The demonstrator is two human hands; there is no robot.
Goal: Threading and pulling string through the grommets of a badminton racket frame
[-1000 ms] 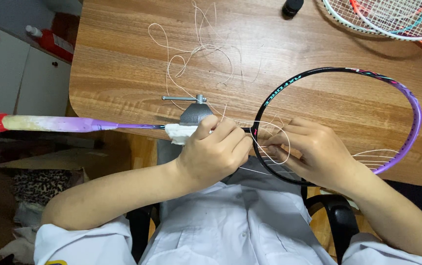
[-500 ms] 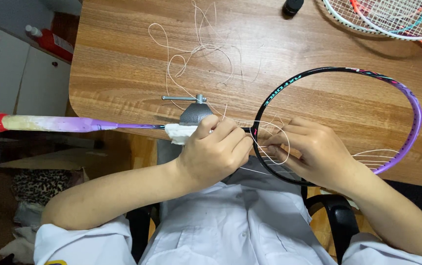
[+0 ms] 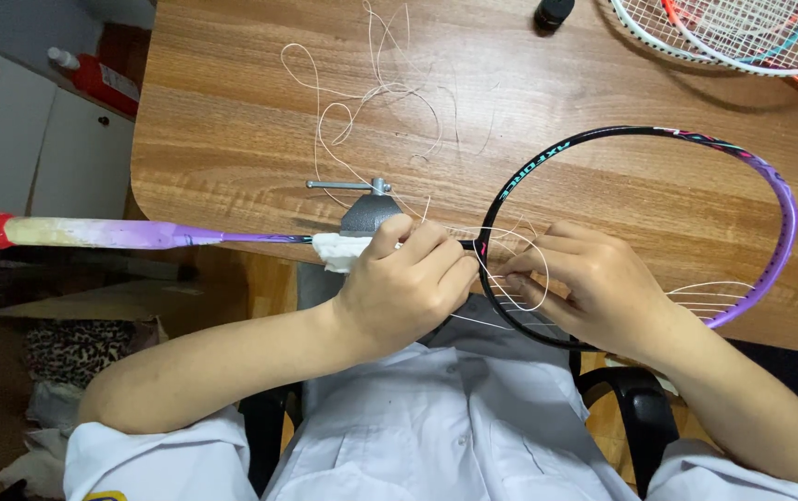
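Nearest me, my left hand [image 3: 405,283] is curled tight around the throat of the badminton racket [image 3: 603,186], right where the shaft meets the black and purple frame, fingers closed with no gap I can see. My right hand [image 3: 598,283] sits just inside the frame's near edge, fingertips pinched together on the thin white string [image 3: 515,269], which loops loosely between my two hands. The racket lies across the near edge of the wooden table [image 3: 232,139], its shaft passing through a small grey clamp [image 3: 368,211] padded with white cloth [image 3: 338,250], the handle sticking out past the table's left edge over the floor. A few short strands are already laid at the frame's right side. Beyond the frame, a tangle of loose string [image 3: 371,102] sprawls over the tabletop, and farther still, at the far right corner, other strung rackets [image 3: 733,32] and a small dark bottle cap [image 3: 553,13]. My worry: the slack loop near the throat could kink or knot if I pull it through carelessly, and the far tangle could snag. The pinch could also slip on so thin a string.
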